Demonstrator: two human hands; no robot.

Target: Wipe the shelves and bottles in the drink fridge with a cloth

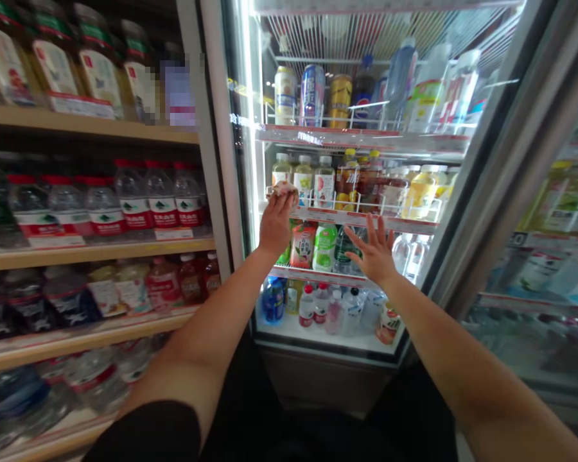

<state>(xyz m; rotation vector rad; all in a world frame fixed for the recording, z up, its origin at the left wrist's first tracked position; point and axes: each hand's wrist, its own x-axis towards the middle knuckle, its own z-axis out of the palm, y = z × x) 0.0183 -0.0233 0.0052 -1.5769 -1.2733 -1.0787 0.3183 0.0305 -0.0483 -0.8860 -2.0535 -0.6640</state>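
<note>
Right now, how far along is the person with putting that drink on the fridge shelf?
Done: the fridge door stands open. In hand: the left hand holds a small bottle at the second shelf's rail; the right hand is spread, empty. Left: the bottle isn't standing among the others.

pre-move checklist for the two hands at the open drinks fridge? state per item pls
1. Fridge door open: ok, the glass-fronted fridge door is swung out to the right.
2. Left hand loaded: ok, its grip is closed on a small pale round-topped item at the white wire shelf rail.
3. What that item is: cannot tell, too small and blurred.
4. Right hand free: ok, fingers spread, holding nothing.
5. Right hand clear of stock: cannot tell, it overlaps the green-labelled white plastic bottle row in the picture.
6. Free slot on that shelf: cannot tell, the bottles look tightly packed.
</note>
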